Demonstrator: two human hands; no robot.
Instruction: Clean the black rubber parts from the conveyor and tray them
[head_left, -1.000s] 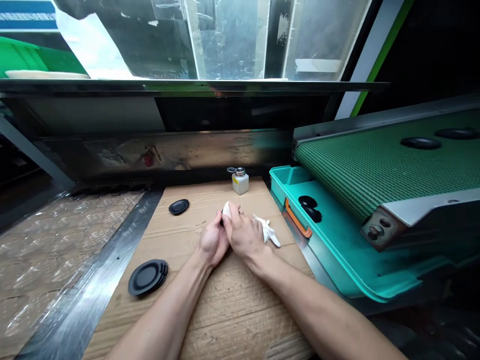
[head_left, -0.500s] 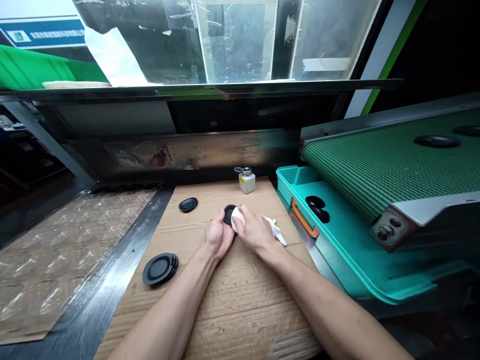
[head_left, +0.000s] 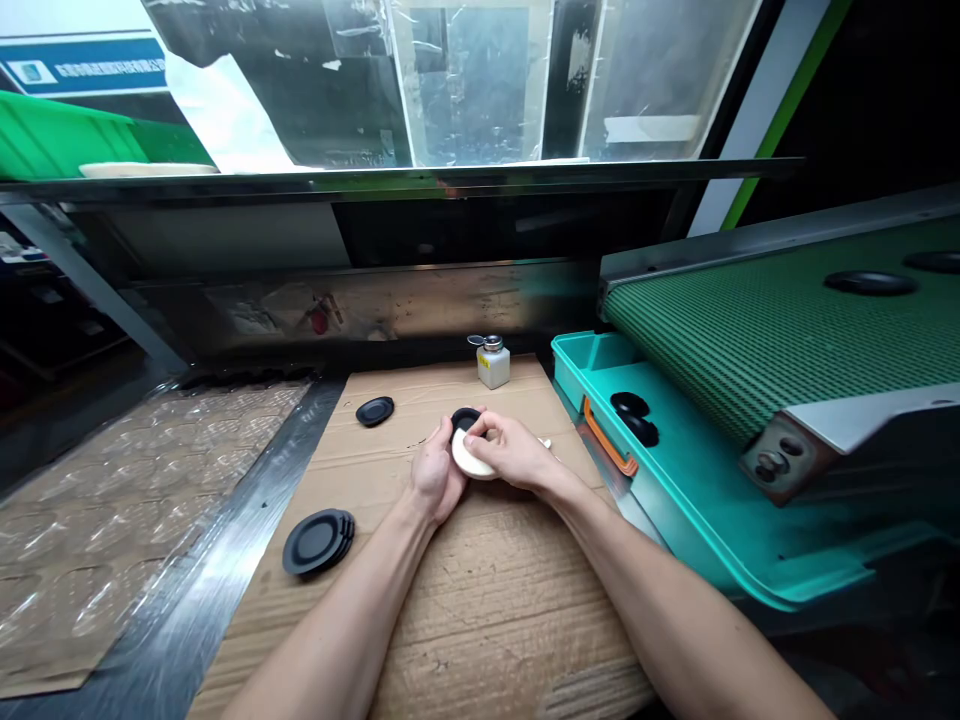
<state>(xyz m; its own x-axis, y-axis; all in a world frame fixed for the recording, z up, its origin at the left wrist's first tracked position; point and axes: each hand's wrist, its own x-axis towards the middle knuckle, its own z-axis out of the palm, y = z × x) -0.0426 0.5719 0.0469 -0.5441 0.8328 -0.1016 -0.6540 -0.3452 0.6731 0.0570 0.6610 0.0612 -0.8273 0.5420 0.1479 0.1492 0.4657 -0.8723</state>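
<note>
My left hand (head_left: 437, 474) holds a round black disc (head_left: 466, 418) by its left edge, above the cardboard. Pinched in my right hand (head_left: 514, 452) is a cream-coloured round pad (head_left: 470, 459), which lies against the disc and covers its lower part. Behind my right hand a bit of white cloth (head_left: 546, 443) shows. A small square bottle (head_left: 493, 365) with a metal top stands beyond the hands. One black disc (head_left: 375, 411) lies on the cardboard at the upper left, and a stack of black discs (head_left: 318, 542) sits nearer to my left forearm.
Cardboard (head_left: 495, 620) covers the worktop. Clear moulded trays (head_left: 135, 500) lie on the left. At the right, a teal bin (head_left: 720, 510) with black discs inside stands partly under a green conveyor belt (head_left: 787, 320) carrying more discs. A metal shelf (head_left: 420, 183) crosses above.
My right hand has turned and moved the pad down over the disc, so more of the pad's face shows. The cloth is now mostly hidden behind my right hand.
</note>
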